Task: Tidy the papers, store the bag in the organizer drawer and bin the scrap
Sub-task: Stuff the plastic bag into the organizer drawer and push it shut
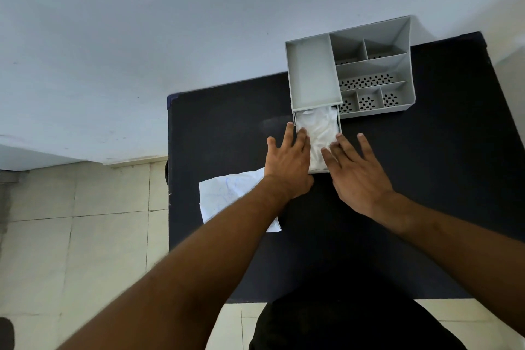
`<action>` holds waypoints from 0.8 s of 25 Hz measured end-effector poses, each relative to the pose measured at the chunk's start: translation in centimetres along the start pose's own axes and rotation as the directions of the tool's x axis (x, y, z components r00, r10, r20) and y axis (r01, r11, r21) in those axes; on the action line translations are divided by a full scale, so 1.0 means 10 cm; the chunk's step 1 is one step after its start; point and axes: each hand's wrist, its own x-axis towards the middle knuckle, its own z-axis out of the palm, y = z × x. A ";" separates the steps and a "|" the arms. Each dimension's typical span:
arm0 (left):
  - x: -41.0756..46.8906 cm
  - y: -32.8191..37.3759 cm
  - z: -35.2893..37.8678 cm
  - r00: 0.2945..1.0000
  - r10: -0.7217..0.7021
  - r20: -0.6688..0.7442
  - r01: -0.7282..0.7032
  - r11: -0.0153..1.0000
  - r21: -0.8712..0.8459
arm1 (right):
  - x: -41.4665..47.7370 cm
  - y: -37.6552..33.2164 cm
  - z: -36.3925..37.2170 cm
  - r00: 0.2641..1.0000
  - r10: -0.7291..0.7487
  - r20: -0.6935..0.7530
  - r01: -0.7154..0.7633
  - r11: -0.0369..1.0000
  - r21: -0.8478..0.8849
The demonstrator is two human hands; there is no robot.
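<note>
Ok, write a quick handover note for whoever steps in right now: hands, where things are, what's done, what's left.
Left hand: open, fingers spread, resting at the left edge of the drawer.
Right hand: open, flat at the drawer's right front corner.
Bag: white, crumpled inside the drawer, which is pulled out from the grey organizer on the black table.
Paper: one white sheet at the table's left edge, partly under the left forearm.
Done: bag is in the drawer.
Left: push the drawer shut, tidy the paper, bin the scrap. No bin or separate scrap is clearly in view.

matt grey plastic organizer (312, 71), crinkly (translucent) bag (319, 128)
</note>
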 end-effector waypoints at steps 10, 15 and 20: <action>0.02 -0.05 0.03 0.989 -0.052 -0.138 0.030 0.987 -0.159 | 0.34 0.17 -0.23 0.999 0.037 0.032 -0.042 0.987 0.158; 0.18 -0.14 -0.04 0.999 -0.019 -0.026 0.015 0.990 -0.140 | 0.48 0.19 -0.24 0.989 0.036 0.142 -0.046 0.997 0.064; 0.30 -0.16 -0.13 0.999 0.029 0.045 -0.026 0.998 -0.060 | 0.52 0.16 -0.25 0.989 0.041 0.142 -0.045 0.999 0.025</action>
